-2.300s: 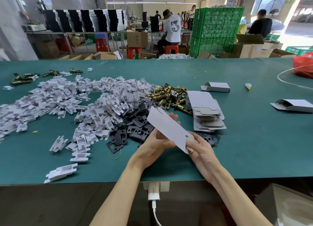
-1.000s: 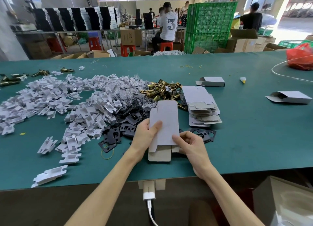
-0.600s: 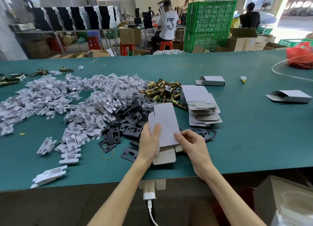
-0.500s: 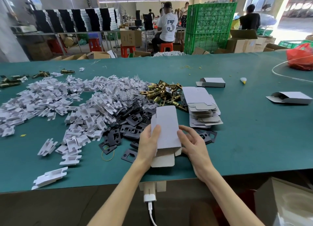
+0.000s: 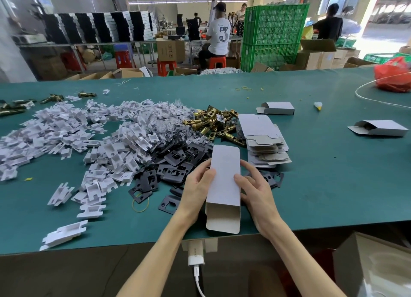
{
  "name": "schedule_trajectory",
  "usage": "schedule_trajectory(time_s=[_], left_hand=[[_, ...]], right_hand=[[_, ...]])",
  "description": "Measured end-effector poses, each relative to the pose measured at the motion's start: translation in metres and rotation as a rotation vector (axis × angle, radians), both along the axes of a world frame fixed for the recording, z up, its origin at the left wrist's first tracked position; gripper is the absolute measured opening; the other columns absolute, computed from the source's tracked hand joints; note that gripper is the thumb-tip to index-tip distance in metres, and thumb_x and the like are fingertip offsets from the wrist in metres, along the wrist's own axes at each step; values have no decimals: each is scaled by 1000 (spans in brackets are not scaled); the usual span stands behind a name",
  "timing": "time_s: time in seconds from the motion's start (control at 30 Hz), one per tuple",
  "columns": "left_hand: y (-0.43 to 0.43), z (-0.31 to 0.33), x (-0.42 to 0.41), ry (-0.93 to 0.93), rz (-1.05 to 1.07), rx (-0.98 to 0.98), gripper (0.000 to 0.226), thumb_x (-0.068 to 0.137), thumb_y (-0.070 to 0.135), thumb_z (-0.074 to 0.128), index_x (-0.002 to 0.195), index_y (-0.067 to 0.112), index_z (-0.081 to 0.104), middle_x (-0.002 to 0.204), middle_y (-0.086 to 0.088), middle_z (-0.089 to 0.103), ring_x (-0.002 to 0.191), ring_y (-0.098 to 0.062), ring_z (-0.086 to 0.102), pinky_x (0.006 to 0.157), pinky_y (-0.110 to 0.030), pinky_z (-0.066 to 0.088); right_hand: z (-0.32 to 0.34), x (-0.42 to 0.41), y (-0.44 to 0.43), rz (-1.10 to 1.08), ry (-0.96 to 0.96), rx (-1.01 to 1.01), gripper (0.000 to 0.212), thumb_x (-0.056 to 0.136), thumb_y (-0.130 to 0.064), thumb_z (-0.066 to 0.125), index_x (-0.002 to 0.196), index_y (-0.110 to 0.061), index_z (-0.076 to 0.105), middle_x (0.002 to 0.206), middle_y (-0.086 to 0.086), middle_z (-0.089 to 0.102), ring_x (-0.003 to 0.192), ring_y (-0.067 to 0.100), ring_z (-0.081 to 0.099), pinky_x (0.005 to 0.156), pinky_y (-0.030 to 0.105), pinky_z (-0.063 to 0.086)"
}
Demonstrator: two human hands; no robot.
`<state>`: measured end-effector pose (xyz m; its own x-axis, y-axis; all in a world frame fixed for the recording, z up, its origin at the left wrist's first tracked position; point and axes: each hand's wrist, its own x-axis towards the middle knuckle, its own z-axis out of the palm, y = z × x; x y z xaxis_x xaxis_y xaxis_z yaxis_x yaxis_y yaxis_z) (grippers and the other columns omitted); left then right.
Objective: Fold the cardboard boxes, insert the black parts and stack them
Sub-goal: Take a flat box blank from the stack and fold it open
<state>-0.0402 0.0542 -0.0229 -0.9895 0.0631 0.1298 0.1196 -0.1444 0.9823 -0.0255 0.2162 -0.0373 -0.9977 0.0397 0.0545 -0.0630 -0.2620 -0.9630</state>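
Two hands (image 5: 224, 190) gripping box (image 5: 224, 181), far end hidden

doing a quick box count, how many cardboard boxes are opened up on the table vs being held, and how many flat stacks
Box held in both hands, near end open: 1
Opened boxes lying on the table, and: 2
Stack of flat blanks: 1
Total: 4
The left hand and right hand grip the held box by its sides.
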Motion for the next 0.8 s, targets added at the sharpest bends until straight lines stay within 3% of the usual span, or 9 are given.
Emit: schedule_trajectory(time_s=[0.13,0.2,0.4,0.57,0.7,0.8], left_hand=[[0,-2,0,-22,21,-28,33,91,39,63,120,23,68,113,-11,73,104,-34,70,83,-42,60],[-1,-3,-1,-33,18,-27,34,90,40,65,118,20,70,113,-12,74,102,-34,71,85,-47,59],[-4,-3,-2,-85,30,41,42,88,41,71,119,12,71,109,-7,77,89,-20,75,69,-29,59],[-5,-3,-1,-40,41,43,38,89,37,73,124,24,70,119,-2,74,99,-23,73,73,-32,60],[-5,-1,-1,-5,34,66,50,92,31,72,140,40,61,120,-8,67,95,-25,73,78,-45,63],[-3,1,2,-17,1,19,39,92,33,67,131,32,70,132,-11,63,99,-32,69,80,-49,59]], right_hand=[[-2,1,1,-15,-5,56,37,96,-24,67,130,-33,59,103,10,75,100,32,72,90,54,59],[-2,0,1,-30,-10,59,31,97,-22,66,126,-30,60,103,8,76,99,34,72,89,54,59],[-2,1,0,-50,-8,69,20,97,-24,68,115,-19,65,102,9,75,99,37,71,87,59,55],[0,1,0,-34,-13,67,36,84,-35,73,115,-17,68,110,9,73,100,31,73,86,59,59],[-1,1,0,-36,10,59,32,87,-31,72,116,-18,70,112,8,74,104,32,71,85,58,59],[-1,3,1,-31,13,49,31,87,-31,72,116,-19,70,113,7,74,105,33,71,87,60,58]])
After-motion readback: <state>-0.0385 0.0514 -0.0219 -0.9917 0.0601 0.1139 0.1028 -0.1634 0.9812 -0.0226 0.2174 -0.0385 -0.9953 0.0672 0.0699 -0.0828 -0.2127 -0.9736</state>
